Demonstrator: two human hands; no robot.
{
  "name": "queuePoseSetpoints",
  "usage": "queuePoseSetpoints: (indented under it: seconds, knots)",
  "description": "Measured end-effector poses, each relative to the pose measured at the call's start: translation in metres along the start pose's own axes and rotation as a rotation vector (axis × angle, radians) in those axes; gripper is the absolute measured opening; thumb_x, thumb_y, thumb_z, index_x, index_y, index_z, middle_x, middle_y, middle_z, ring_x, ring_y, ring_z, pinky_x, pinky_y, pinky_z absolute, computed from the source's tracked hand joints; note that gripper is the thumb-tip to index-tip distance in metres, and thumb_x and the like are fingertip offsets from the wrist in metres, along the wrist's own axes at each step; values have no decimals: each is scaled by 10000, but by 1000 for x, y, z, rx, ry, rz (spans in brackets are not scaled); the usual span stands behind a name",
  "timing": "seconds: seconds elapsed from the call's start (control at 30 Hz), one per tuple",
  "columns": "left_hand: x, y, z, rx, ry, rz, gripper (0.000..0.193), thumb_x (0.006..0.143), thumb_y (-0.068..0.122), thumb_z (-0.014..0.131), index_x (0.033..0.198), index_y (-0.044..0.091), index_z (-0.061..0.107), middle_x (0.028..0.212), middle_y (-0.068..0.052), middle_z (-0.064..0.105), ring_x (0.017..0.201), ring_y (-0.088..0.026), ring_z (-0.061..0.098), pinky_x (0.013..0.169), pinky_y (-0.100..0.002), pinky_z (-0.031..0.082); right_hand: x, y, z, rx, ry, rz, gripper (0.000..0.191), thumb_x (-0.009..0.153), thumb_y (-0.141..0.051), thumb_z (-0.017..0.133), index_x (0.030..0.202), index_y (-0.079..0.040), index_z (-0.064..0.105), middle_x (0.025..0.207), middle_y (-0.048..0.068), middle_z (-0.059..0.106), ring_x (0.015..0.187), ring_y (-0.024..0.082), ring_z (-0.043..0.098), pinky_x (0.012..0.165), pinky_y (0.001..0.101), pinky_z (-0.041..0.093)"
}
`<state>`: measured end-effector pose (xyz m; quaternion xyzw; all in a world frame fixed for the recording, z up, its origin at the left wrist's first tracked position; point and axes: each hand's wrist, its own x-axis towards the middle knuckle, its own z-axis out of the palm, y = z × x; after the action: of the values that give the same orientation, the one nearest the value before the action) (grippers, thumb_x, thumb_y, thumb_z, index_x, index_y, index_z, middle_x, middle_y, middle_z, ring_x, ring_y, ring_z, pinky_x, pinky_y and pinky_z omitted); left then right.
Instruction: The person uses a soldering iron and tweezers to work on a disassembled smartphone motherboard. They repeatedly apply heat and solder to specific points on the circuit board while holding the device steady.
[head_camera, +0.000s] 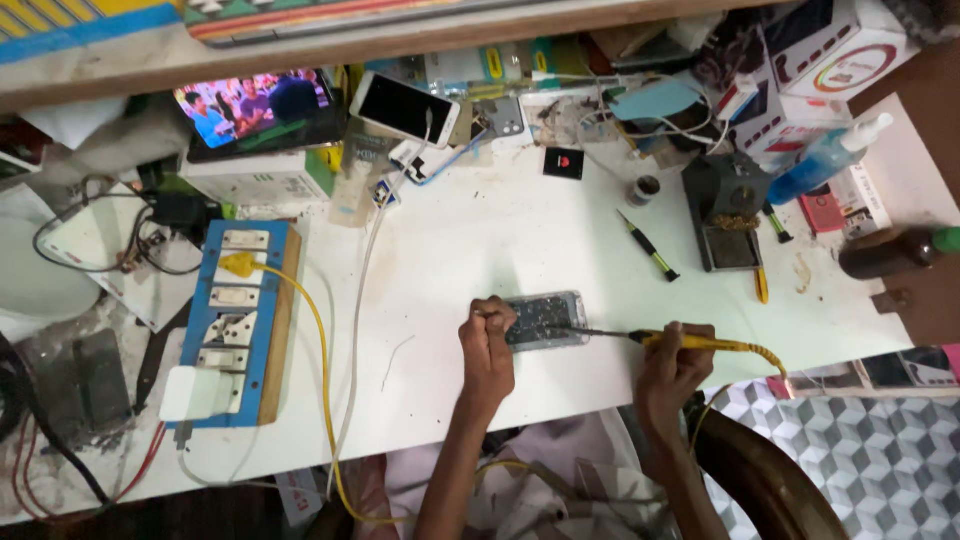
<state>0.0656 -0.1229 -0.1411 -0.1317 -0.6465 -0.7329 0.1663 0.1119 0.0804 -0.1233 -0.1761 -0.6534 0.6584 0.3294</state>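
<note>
A: What do I have on the table?

B: Opened phone, back off, board exposed, lying flat near the front edge, centre. My left hand is closed on thin tweezers, tip at the phone's left end. My right hand is wrapped round a yellow-handled soldering iron, tip on the board.

A: Handling?

B: Light, stiff, but fragile imo, w/ tiny parts and thin edges. I'd hold it by the outer frame, never the board. Iron: grip the handle only, the tip's probably hot. Its yellow cord could snag.
</note>
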Motion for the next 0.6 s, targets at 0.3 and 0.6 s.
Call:
queuePoseSetpoints:
  seconds: [0.3, 0.6]
  knots:
    - [1, 2, -1, 28, 23, -28, 200, 1131, 131, 370, 970, 23, 418, 800, -73, 507, 737, -140, 440, 730, -299, 463, 2, -3, 0, -92, 10, 53, 204, 1124, -171, 504, 967, -43, 477, 646, 29, 483, 519, 90, 423, 485, 260, 334]
    - [0, 2, 0, -40, 69, -38, 223, 1148, 153, 360, 964, 34, 401, 827, -63, 486, 761, -132, 427, 749, -295, 445, 11, 11, -4, 143, 63, 176, 199, 1111, -171, 523, 957, -53, 482, 672, 30, 531, 518, 98, 475, 475, 249, 376]
